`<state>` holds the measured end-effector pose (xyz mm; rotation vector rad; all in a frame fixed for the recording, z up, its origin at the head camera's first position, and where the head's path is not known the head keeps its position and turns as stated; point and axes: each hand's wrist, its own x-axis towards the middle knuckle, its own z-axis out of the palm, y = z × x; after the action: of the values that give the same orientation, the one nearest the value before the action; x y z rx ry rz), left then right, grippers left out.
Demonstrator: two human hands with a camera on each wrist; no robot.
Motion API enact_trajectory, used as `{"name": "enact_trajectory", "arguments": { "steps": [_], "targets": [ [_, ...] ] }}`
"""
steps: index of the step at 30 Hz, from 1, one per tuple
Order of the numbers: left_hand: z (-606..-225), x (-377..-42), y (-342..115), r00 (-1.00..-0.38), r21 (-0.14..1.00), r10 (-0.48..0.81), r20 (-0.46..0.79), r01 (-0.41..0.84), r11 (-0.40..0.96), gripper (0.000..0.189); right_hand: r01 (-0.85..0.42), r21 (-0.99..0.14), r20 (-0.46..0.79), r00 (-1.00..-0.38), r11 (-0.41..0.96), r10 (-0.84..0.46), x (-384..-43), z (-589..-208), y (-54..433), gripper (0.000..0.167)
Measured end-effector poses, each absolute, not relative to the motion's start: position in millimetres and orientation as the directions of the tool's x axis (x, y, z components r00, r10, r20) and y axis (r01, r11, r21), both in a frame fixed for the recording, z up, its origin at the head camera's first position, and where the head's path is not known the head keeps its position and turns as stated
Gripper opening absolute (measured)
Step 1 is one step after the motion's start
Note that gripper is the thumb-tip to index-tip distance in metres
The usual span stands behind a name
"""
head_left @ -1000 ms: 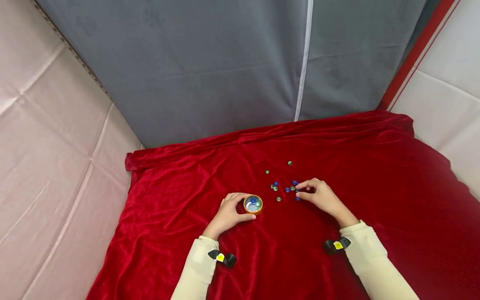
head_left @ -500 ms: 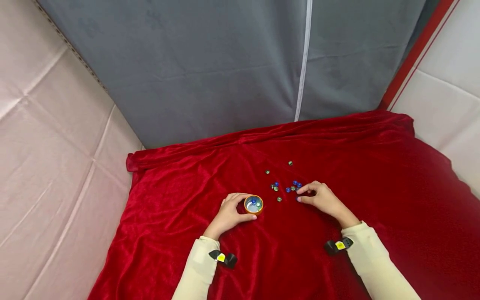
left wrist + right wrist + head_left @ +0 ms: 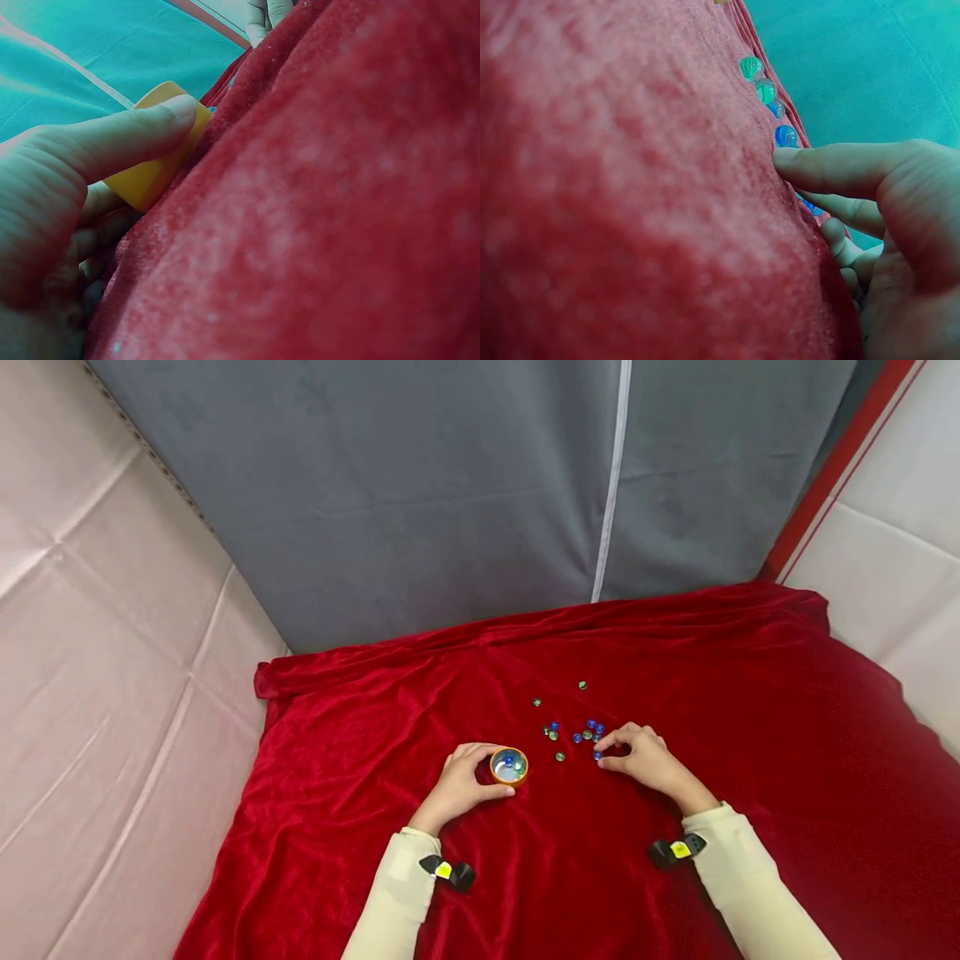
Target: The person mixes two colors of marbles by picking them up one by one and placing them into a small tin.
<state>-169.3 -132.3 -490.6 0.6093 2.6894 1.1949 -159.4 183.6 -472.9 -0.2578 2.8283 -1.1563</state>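
Note:
My left hand (image 3: 461, 785) grips a small round orange-yellow cup (image 3: 511, 786), fingers behind it and thumb in front. The cup is upright on the red cloth, with blue and green marbles visible inside. In the left wrist view, the thumb lies along the yellow wall of the cup (image 3: 154, 176). To the right, my right hand (image 3: 645, 760) pinches a blue marble (image 3: 597, 756) between thumb and index fingertips, low at the cloth. The right wrist view hides that marble behind the thumb. Just beyond these fingertips lies a cluster of blue marbles (image 3: 591, 724) with a green one (image 3: 587, 735).
Between the hands lie a small group of marbles (image 3: 552, 736) and a lone green marble (image 3: 560, 757). Farther back are two more green marbles (image 3: 537, 702). Wrinkled red cloth (image 3: 390, 718) covers the surface, with a grey curtain (image 3: 435, 510) behind it.
The right hand's index fingertip has come down toward the thumb, closing on the blue marble. My left hand keeps its hold on the cup in the same place.

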Motion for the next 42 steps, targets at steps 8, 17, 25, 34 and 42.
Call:
{"name": "enact_trajectory", "arguments": {
  "steps": [8, 17, 25, 34, 42],
  "targets": [
    [-492.6, -167.5, -133.4, -0.908, 0.73, 0.418, 0.026, 0.303, 0.613, 0.061, -0.101, -0.713, -0.026, -0.985, 0.694, -0.169, -158.7, -476.4, 182.9, 0.012],
    [-495.6, -166.1, -135.1, -0.91, 0.736, 0.413, 0.03, 0.3, 0.607, 0.06, -0.11, -0.729, -0.009, -0.986, 0.676, -0.169, -160.0, -468.1, 175.9, 0.014],
    [-495.2, -166.0, -135.7, -0.909, 0.733, 0.414, 0.034, 0.304, 0.608, 0.06, -0.168, -0.757, 0.035, -0.975, 0.632, -0.218, -162.3, -456.1, 160.7, 0.011],
    [-492.7, -167.5, -135.0, -0.909, 0.736, 0.414, 0.042, 0.309, 0.603, 0.06, -0.193, -0.785, 0.042, -0.965, 0.589, -0.26, -163.8, -445.0, 129.9, 0.01],
    [-492.8, -169.9, -133.7, -0.904, 0.738, 0.426, 0.042, 0.315, 0.596, 0.059, -0.233, -0.778, 0.052, -0.949, 0.583, -0.311, -160.2, -442.0, 99.2, 0.011]
  ]
}}
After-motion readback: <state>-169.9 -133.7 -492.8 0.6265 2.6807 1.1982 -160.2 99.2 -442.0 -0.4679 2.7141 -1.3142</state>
